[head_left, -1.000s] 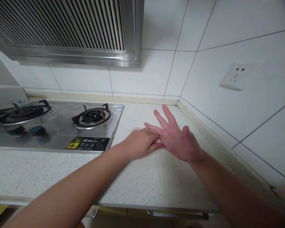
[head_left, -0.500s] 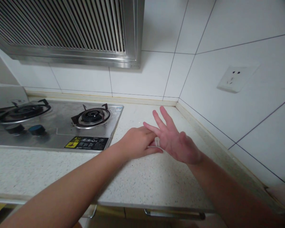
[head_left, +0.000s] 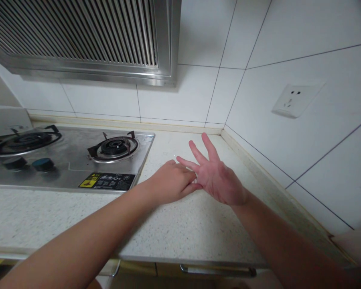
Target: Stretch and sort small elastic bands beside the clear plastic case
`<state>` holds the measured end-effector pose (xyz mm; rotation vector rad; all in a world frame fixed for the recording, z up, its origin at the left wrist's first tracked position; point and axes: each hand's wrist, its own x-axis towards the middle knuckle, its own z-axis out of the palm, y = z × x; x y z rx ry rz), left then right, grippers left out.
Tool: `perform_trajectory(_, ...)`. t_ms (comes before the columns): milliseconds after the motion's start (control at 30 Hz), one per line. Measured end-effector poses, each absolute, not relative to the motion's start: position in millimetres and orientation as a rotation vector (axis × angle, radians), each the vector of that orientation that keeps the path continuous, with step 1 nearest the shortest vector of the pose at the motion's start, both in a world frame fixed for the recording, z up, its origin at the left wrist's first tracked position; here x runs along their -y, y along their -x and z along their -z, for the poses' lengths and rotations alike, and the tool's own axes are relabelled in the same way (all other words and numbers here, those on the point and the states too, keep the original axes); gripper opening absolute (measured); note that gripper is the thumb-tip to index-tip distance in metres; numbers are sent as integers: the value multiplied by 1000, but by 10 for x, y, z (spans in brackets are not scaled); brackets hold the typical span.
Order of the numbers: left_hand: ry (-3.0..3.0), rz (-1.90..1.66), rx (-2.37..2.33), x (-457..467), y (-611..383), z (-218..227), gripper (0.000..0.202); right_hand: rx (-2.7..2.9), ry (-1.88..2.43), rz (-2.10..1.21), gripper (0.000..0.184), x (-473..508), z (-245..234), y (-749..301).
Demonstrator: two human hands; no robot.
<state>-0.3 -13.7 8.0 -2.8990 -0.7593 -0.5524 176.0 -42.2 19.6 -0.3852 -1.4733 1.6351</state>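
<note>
Soft, even indoor light falls from above, leaving a dark shadow band on the white wall (head_left: 258,48) just under the range hood (head_left: 87,36), dull glare on the steel stove (head_left: 66,160), and wide-angle bending with dimmer corners.

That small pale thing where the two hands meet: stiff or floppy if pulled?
Probably floppy and very light: only a thin pale sliver shows between the left hand and the open right hand. Likely easy to drop, being so slight that the hands nearly hide it. Its material cannot be told.
</note>
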Motion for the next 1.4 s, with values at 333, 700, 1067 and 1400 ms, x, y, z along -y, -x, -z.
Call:
perform_trajectory(333,2910,471,747,149,46,-84,36,1551,339,-1674,94,416,-143,-1799)
perform_trajectory(700,2921,404,887,227,-4,-103,47,1514,352,-1603,91,478,-204,-1730)
perform_trajectory(1067,2980,440,921,183,9,-65,50,1511,378,-1640,90,380,-155,-1775)
perform_trajectory(1400,2928,380,911,172,51,-67,43,1520,357,-1664,88,381,-174,-1845)
